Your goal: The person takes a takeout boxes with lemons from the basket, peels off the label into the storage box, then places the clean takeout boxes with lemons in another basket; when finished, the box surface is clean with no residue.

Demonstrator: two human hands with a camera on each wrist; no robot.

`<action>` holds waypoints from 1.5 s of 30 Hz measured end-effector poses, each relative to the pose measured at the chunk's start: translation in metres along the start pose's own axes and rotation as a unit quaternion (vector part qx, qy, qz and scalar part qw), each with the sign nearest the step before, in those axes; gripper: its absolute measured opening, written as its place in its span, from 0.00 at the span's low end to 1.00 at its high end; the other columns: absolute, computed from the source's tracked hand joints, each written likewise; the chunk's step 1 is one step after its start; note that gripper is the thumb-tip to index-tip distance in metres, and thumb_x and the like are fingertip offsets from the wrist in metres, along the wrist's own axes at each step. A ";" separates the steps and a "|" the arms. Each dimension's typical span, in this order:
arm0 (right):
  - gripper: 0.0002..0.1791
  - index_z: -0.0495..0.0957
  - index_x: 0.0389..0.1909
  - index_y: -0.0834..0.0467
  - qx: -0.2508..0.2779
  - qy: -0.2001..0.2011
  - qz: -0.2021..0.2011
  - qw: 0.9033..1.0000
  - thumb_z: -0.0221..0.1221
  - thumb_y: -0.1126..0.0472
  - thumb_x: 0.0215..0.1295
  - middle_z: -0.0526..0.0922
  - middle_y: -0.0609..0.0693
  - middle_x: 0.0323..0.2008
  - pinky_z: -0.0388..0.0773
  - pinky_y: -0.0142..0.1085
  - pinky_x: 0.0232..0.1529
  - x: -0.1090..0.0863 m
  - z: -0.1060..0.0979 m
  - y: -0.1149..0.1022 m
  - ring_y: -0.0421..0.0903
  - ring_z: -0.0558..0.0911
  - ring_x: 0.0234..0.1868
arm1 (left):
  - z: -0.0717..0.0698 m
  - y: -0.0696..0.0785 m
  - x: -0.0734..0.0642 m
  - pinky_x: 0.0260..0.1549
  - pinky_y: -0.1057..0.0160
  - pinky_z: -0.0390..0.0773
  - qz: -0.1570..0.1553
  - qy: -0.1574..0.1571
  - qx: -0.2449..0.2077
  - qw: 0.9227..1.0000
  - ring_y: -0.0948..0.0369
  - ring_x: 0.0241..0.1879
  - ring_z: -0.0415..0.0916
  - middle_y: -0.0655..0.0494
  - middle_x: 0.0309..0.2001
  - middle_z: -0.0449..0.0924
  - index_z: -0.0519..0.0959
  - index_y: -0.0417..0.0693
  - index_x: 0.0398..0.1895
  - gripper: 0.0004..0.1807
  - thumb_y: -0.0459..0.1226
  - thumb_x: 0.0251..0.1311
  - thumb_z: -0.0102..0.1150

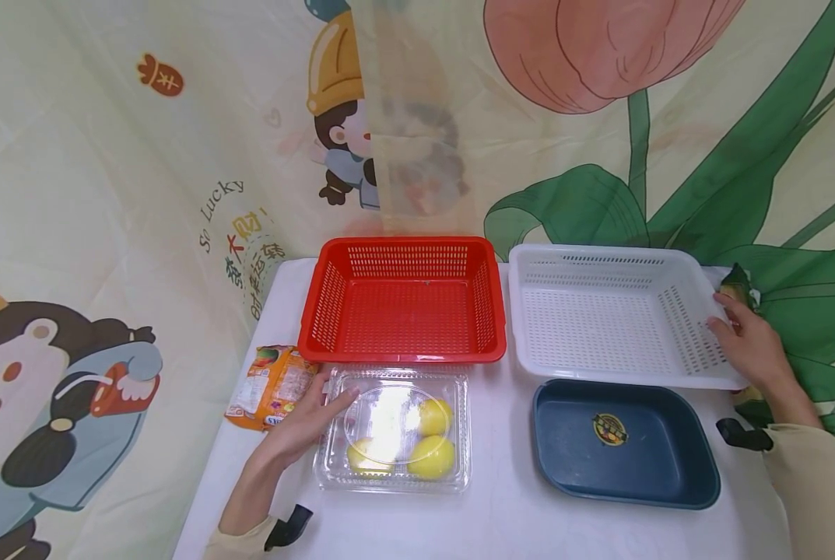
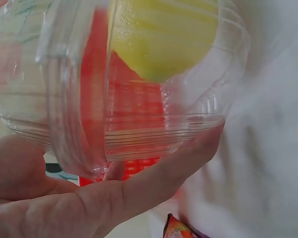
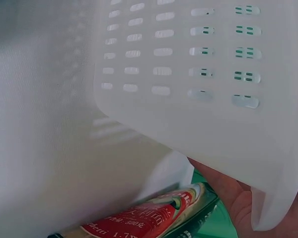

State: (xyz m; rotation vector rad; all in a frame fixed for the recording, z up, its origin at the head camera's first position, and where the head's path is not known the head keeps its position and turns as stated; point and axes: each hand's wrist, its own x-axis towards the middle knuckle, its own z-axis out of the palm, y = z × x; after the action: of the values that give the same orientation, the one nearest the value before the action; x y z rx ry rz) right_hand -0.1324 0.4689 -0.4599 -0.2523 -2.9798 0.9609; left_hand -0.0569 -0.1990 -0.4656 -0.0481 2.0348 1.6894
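Observation:
My left hand (image 1: 303, 424) grips the left side of a clear plastic clamshell box (image 1: 462, 435), its thumb over the lid. In the left wrist view the fingers lie along the box's side wall (image 2: 139, 141). Three yellow lemon-like fruits (image 1: 431, 457) sit inside; one yellow fruit (image 2: 164, 39) shows close up there. At the far right my right hand (image 1: 753, 346) holds the right rim of a white perforated basket (image 1: 627, 379). The right wrist view shows the basket's slotted wall (image 3: 179, 119) with part of the hand (image 3: 228, 193) behind its rim.
A red basket (image 1: 403, 357) stands behind the box. A dark blue tray (image 1: 627, 494) with a round sticker lies before the white basket. An orange snack bag (image 1: 277, 389) rests left of the box. A red-and-green spaghetti packet (image 3: 149, 213) lies beside the white basket.

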 end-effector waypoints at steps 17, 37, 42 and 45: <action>0.35 0.46 0.80 0.63 0.010 0.004 0.011 1.000 0.44 0.53 0.81 0.64 0.84 0.62 0.84 0.54 0.26 -0.003 -0.002 0.002 0.79 0.76 0.48 | 0.000 0.040 -0.008 0.54 0.41 0.82 -0.018 -0.051 0.004 0.999 0.39 0.71 0.58 0.48 0.76 0.48 0.43 0.61 0.79 0.40 0.50 0.73 0.53; 0.35 0.46 0.80 0.63 0.014 0.001 0.012 1.000 0.43 0.52 0.81 0.63 0.84 0.63 0.82 0.43 0.23 -0.003 0.000 0.003 0.77 0.76 0.47 | 0.026 0.132 0.046 0.53 0.47 0.84 0.007 -0.089 0.004 0.996 0.43 0.65 0.73 0.42 0.68 0.65 0.48 0.56 0.74 0.34 0.51 0.74 0.52; 0.35 0.46 0.80 0.62 0.009 0.001 0.011 1.000 0.43 0.51 0.81 0.62 0.83 0.64 0.77 0.35 0.24 -0.002 0.001 0.004 0.76 0.75 0.49 | 0.043 0.153 0.065 0.50 0.48 0.85 -0.003 -0.091 -0.007 0.996 0.44 0.62 0.77 0.42 0.66 0.69 0.50 0.56 0.73 0.36 0.54 0.72 0.54; 0.35 0.46 0.80 0.62 0.009 0.000 0.009 1.000 0.43 0.51 0.81 0.62 0.83 0.65 0.74 0.32 0.24 -0.001 0.001 0.003 0.76 0.74 0.50 | 0.055 0.167 0.075 0.50 0.48 0.85 -0.005 -0.091 -0.014 0.996 0.46 0.61 0.78 0.43 0.65 0.69 0.51 0.57 0.73 0.34 0.54 0.72 0.54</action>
State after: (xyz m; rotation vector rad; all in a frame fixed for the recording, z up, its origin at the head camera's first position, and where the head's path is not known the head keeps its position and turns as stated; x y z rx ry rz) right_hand -0.1312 0.4704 -0.4621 -0.2796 -2.9732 0.9897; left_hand -0.1588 -0.0880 -0.3486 0.0833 1.8728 1.6524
